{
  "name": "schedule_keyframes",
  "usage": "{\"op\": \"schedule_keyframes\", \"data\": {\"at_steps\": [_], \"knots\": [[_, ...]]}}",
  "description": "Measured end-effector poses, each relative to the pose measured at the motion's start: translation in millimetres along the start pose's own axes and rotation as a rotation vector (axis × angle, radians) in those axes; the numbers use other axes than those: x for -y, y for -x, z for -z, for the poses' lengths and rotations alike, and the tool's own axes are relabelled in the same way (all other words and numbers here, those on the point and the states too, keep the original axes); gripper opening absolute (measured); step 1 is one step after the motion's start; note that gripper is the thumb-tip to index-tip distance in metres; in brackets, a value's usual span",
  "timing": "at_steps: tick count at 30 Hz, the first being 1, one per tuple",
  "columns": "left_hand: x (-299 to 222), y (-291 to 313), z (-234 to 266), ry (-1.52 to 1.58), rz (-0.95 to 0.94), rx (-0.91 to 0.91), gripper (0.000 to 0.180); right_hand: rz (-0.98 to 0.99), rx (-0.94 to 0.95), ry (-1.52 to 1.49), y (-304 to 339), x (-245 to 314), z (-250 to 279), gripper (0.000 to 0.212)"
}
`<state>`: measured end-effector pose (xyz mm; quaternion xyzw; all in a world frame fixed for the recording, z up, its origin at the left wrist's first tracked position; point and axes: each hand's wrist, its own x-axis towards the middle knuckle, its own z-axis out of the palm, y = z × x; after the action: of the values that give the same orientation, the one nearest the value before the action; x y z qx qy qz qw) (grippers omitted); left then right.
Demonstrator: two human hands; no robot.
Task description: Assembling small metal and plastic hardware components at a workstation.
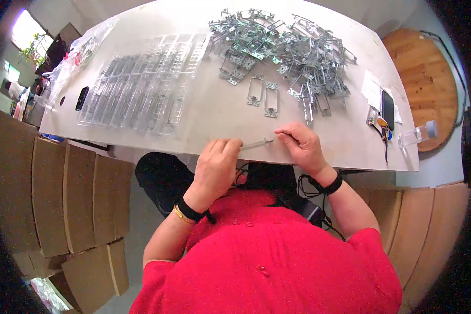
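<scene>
Near the front edge of the white table, my left hand (215, 166) is closed on one end of a thin metal bracket (256, 143), which points to the right. Just past its free end, my right hand (302, 147) has thumb and fingertips pinched together; whatever they hold is too small to make out. Two similar metal frames, a left one (255, 90) and a right one (271, 99), lie flat beyond my hands. Behind them spreads a tangled heap of metal brackets (319, 57). Left of my hands, clear plastic blister trays (136, 94) cover much of the table.
To the right lie a phone (387, 111), a small tool with orange and blue parts (383, 124) and a clear bottle (416, 135). A round wooden board (424, 78) stands beyond that edge. Cardboard boxes (49, 193) are stacked at the left. A black object (81, 98) lies beside the trays.
</scene>
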<state>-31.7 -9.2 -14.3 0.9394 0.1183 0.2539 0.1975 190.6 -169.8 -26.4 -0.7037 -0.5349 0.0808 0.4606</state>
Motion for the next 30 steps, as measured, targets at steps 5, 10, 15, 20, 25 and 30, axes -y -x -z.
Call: {"op": "schedule_keyframes", "data": {"at_steps": [5, 10, 15, 20, 25, 30], "knots": [[14, -20, -12, 0.193, 0.200, -0.196, 0.014, 0.005, -0.034, -0.009, -1, 9, -3, 0.015], [19, -31, -31, 0.253, 0.278, -0.288, 0.012, -0.001, -0.042, 0.036, -2, 11, 0, 0.016], [18, -32, -38, 0.281, 0.340, -0.261, 0.014, -0.041, -0.077, 0.067, 0, 11, -1, 0.016], [15, -30, -35, 0.222, 0.298, -0.255, 0.024, -0.157, -0.085, -0.003, 0, 11, -3, 0.015], [19, -30, -34, 0.172, 0.200, -0.236, 0.036, -0.177, -0.127, -0.010, -4, 11, -7, 0.010], [21, -29, -29, 0.180, 0.215, -0.182, 0.041, -0.196, -0.199, -0.124, -12, 3, -19, 0.008]]}}
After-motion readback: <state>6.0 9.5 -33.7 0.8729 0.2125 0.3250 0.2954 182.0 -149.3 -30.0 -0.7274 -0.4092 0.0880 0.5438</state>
